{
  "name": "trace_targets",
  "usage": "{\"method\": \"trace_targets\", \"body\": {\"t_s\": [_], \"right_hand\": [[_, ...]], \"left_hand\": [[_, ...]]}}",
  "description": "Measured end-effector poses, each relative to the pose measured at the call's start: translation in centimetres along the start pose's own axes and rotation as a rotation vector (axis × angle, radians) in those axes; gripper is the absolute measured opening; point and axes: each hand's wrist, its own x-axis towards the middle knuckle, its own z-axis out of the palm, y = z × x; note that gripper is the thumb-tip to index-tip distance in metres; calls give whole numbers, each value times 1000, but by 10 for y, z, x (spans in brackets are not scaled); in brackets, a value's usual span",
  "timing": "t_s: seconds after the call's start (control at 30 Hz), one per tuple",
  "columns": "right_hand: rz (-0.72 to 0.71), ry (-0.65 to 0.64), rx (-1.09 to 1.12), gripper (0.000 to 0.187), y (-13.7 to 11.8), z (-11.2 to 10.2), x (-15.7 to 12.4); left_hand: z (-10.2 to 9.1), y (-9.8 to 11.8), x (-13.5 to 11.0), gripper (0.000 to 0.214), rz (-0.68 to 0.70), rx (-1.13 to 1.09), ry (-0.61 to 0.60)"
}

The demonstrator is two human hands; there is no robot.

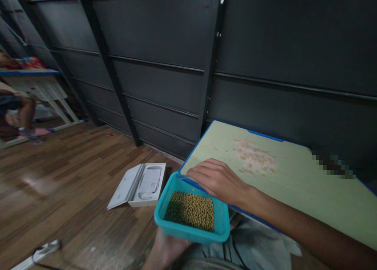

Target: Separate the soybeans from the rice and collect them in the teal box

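Note:
A turquoise plastic tub (193, 236) holds a layer of small round tan beans (191, 210), which look like soybeans. My left hand (171, 244) supports it from below, its fingers mostly hidden under the base. The tub is tilted slightly against the blue edge of a pale green table (297, 191). Over the tub's far rim, at the table corner, my right hand (216, 179) lies palm down with its fingers stretched out close together. Its thumb and palm are hidden. Something thin and greyish shows by the fingertips, too small to name.
Whitish and orange crumbs or stains (255, 156) mark the tabletop. An open white box (147, 185) lies on the wooden floor, with a power strip (37, 256) lower left. A dark panelled wall (159, 85) runs behind. Another person's leg (26, 113) shows by a far-left desk (38, 85).

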Motion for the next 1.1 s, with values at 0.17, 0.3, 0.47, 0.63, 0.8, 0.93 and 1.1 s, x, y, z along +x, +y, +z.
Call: {"method": "trace_targets", "body": {"t_s": [0.17, 0.3, 0.47, 0.63, 0.8, 0.93, 1.1], "right_hand": [[266, 12, -187, 33, 53, -14, 2], [548, -44, -251, 32, 96, -16, -1], [553, -42, -161, 32, 89, -8, -8], [358, -40, -67, 29, 44, -7, -11], [252, -7, 16, 25, 7, -8, -18], [237, -11, 27, 23, -10, -11, -25], [222, -45, 19, 26, -19, -23, -33]], "left_hand": [[-13, -9, 8, 42, -28, 31, -74], [-17, -10, 8, 46, -25, 24, -68], [-5, -11, 5, 53, -87, 18, 6], [-6, -19, 9, 52, -62, -9, -17], [3, -24, 15, 42, -60, 29, -2], [29, -28, 10, 38, -48, 93, 26], [48, -35, 9, 37, -55, 109, 55]]}}
